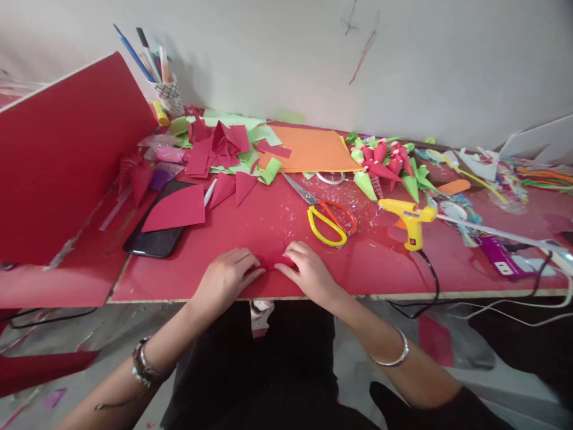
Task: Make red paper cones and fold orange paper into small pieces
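Scissors (326, 221) lying mid-table, glue gun (409, 221) sitting just right of them. Phone (154, 239) lying near left, red paper sheet (176, 209) partly covering it. Orange paper (308, 149) lying far, pen cup (166, 95) standing far left, paper cones (385, 164) piling far right.

Both hands, left hand (226, 276) and right hand (307, 272), press fingertips onto a small red paper (273, 261) at the tabletop's (380, 269) front edge. Scissors (326, 220) and a glue gun (409, 220) lie toward the right, and a phone (154, 239) lies near the left edge.
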### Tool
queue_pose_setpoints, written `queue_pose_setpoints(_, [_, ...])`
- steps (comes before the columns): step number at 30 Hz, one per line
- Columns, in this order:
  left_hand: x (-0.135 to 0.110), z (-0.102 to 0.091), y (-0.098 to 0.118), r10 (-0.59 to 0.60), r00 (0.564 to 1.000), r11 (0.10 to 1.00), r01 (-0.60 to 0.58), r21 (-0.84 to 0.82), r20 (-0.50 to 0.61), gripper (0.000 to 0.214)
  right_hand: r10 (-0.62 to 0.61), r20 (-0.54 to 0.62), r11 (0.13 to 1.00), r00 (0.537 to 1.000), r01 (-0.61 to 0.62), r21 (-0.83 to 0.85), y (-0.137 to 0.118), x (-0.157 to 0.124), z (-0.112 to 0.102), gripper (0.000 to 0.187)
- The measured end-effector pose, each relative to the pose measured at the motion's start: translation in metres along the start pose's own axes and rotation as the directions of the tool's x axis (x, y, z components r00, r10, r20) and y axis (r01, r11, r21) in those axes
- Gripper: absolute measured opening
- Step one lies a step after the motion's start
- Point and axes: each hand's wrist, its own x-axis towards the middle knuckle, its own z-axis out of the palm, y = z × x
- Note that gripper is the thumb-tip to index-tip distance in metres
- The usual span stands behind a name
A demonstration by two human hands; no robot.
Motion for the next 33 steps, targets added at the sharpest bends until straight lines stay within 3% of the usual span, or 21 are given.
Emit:
queue_pose_setpoints(13, [-0.001, -0.008, -0.003, -0.04, 0.995, 0.998, 0.043, -0.034, 0.092, 0.022, 0.024, -0.006, 0.993, 1.0, -0.024, -0.112, -0.003, 0.001, 0.003, 0.013])
queue_pose_setpoints(21, [0.0, -0.012, -0.021, 0.067, 0.987, 0.987, -0.044, -0.155, 0.144, 0.014, 0.021, -0.017, 0.989, 1.0, -0.024, -0.147, -0.004, 0.0, 0.004, 0.016])
queue_pose_setpoints(25, [-0.001, -0.015, -0.025, 0.054, 0.987, 0.975, -0.021, -0.219, 0.149, 0.014, 0.029, -0.009, 0.988, 1.0, -0.03, -0.152, -0.005, 0.002, 0.003, 0.016])
queue_pose_setpoints(33, [-0.01, -0.019, -0.022, -0.014, 0.993, 0.998, 0.021, -0.054, 0.118, 0.017, 0.016, -0.015, 0.985, 1.0, -0.019, -0.17, -0.006, 0.001, 0.004, 0.019])
